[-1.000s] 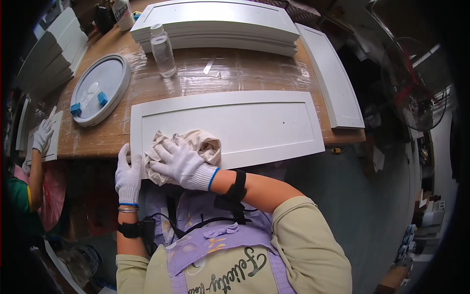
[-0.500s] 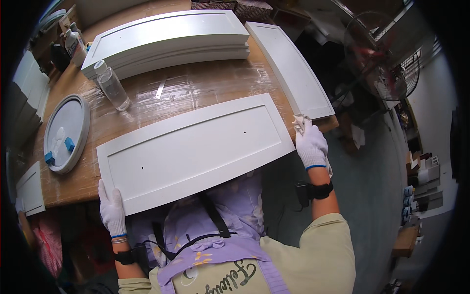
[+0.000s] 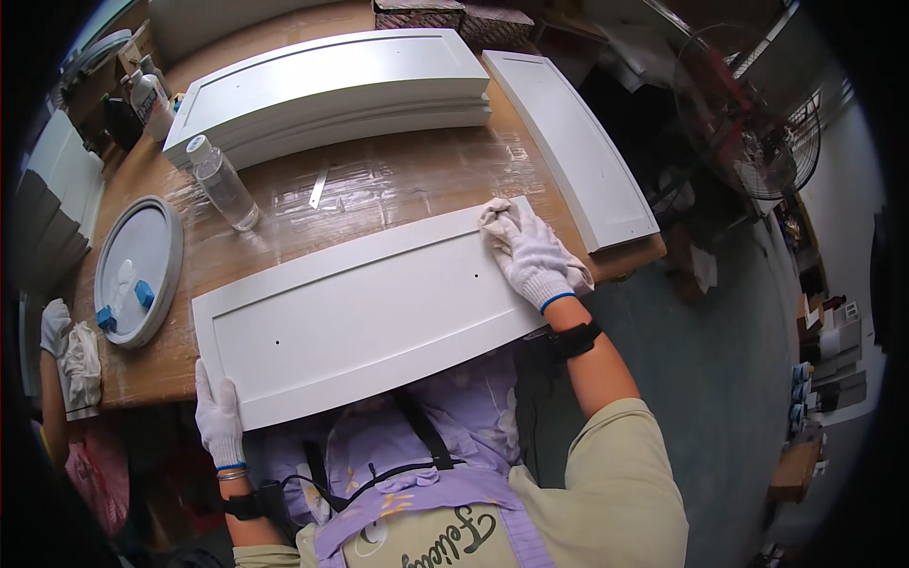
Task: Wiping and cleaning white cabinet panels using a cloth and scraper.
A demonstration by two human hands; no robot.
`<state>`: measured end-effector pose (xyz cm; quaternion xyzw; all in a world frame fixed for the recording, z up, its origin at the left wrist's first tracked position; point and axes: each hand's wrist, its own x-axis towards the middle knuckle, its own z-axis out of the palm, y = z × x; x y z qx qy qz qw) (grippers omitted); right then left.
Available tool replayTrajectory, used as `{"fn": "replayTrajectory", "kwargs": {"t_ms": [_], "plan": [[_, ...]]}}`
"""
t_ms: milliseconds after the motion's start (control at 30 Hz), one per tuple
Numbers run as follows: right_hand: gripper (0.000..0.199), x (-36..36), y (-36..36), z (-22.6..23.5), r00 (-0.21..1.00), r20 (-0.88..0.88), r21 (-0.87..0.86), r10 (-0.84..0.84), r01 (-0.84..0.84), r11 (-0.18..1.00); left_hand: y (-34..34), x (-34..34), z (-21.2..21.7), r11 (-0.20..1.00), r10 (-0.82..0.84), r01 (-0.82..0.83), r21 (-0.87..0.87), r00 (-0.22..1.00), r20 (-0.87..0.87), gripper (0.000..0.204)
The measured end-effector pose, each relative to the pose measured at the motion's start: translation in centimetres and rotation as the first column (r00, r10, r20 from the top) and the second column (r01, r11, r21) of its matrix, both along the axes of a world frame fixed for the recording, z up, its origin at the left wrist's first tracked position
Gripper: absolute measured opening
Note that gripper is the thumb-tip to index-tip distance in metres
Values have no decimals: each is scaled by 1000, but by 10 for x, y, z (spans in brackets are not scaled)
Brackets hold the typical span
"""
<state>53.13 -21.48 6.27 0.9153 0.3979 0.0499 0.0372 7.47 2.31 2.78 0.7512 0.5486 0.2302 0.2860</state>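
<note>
A white framed panel (image 3: pixel 369 317) with two small holes lies in front of me, its near edge against my apron. My left hand (image 3: pixel 219 421), in a white knit glove, grips its near left corner, thumb on the near edge and fingers along the left side. My gloved right hand (image 3: pixel 535 254) is closed on a crumpled off-white cloth (image 3: pixel 500 222). It presses the cloth on the panel's far right corner, and part of the cloth hangs out beside the wrist. How the fingers lie inside the cloth is hidden.
Beyond the panel stand a stack of white panels (image 3: pixel 331 76), a clear bottle (image 3: pixel 225 185) and a metal strip (image 3: pixel 319 188). A grey lid (image 3: pixel 142 246) with blue blocks lies left; another white panel (image 3: pixel 578 142) lies right. A co-worker's gloved hand (image 3: pixel 55 325) and cloth (image 3: pixel 82 364) show far left.
My right hand has moved left with the cloth, from beyond the panel's right edge onto its far right corner. A co-worker's hand and cloth have come further into view at far left.
</note>
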Motion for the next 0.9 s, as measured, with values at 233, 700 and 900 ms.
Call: {"fn": "replayTrajectory", "kwargs": {"t_ms": [233, 700, 900], "plan": [[40, 9, -107, 50, 790, -187, -424, -584, 472, 773, 0, -4, -3, 998, 56, -52, -39, 995, 81, 62], [51, -32, 180, 98, 930, 283, -33, 235, -236, 971, -10, -5, 14, 983, 137, -112, -147, 976, 168, 66], [42, -101, 291, 50, 952, -209, -64, 223, -241, 968, -13, -2, 6, 969, 200, -145, -201, 938, 284, 61]]}}
